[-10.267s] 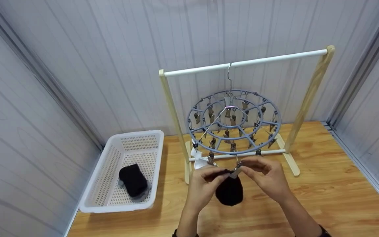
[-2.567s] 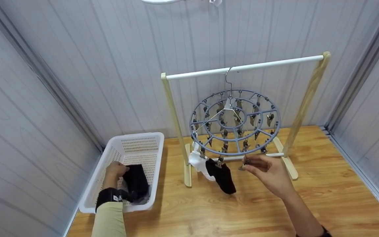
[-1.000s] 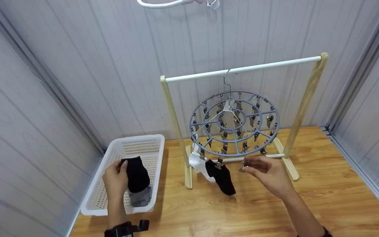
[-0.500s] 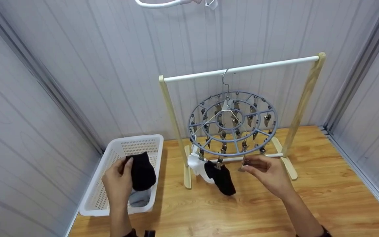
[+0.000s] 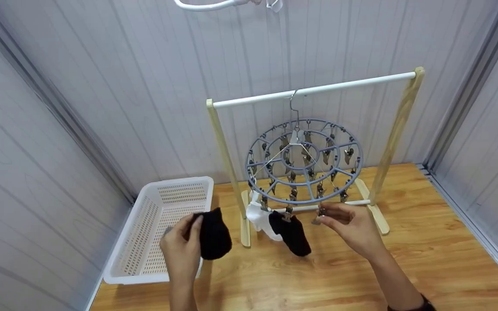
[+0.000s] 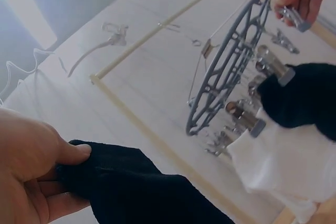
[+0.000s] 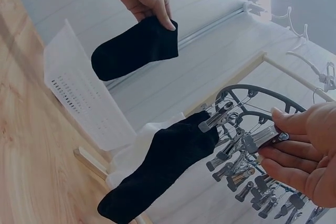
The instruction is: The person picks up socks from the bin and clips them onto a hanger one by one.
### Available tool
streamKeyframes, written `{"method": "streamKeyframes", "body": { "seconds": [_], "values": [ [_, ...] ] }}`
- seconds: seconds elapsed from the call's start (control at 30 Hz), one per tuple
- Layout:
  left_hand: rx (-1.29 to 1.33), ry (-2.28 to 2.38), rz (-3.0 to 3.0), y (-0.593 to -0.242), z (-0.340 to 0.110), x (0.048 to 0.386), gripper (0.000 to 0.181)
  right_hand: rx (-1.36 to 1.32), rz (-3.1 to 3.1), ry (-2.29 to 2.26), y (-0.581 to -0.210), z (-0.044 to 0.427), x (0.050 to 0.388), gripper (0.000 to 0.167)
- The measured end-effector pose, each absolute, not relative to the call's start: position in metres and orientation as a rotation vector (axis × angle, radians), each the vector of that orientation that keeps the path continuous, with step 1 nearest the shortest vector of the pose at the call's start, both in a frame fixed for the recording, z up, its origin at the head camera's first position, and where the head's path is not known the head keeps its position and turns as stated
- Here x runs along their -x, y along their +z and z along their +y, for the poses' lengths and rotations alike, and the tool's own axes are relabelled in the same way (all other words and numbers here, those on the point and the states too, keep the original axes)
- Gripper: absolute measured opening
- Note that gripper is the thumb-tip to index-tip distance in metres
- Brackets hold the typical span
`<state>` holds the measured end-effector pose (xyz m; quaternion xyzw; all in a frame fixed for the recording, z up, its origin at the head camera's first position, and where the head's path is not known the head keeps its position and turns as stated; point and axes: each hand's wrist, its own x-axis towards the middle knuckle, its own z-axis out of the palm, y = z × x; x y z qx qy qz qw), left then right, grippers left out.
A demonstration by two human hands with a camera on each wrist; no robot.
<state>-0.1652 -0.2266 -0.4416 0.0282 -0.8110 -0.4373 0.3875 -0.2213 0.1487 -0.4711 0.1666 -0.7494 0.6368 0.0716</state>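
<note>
A black sock (image 5: pixel 215 235) hangs from my left hand (image 5: pixel 183 246), pinched at its cuff between thumb and fingers, beside the basket's right edge. My right hand (image 5: pixel 355 229) pinches a metal clip (image 7: pixel 262 139) on the front rim of the round grey drying hanger (image 5: pixel 311 201). Just left of that clip, a second black sock (image 5: pixel 291 235) hangs from another clip. Behind it a white sock (image 5: pixel 261 218) is clipped up, partly covered by the black one. Several other clips (image 5: pixel 293 193) dangle from the rings with nothing in them.
The hanger hooks over the white bar (image 5: pixel 361 82) of a wooden stand (image 5: pixel 398 134). A white perforated basket (image 5: pixel 121 259) stands at the left with a bit of grey cloth (image 5: pixel 168 230) showing behind my left hand. Walls close in the back and sides.
Since 10.3 s ago, a black sock has been left hanging on a clip. My left hand has taken another black sock from the basket and carried it right; my right hand has stayed at its clip lately.
</note>
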Motion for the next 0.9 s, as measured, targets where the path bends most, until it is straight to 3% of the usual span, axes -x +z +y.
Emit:
{"method": "streamKeyframes", "body": {
  "seconds": [0.9],
  "values": [
    [0.283,-1.585,-2.189,-0.459,-0.131,0.175,0.010,-0.544,-2.190,1.916,-0.470,0.150,0.220,0.024]
  ]
}}
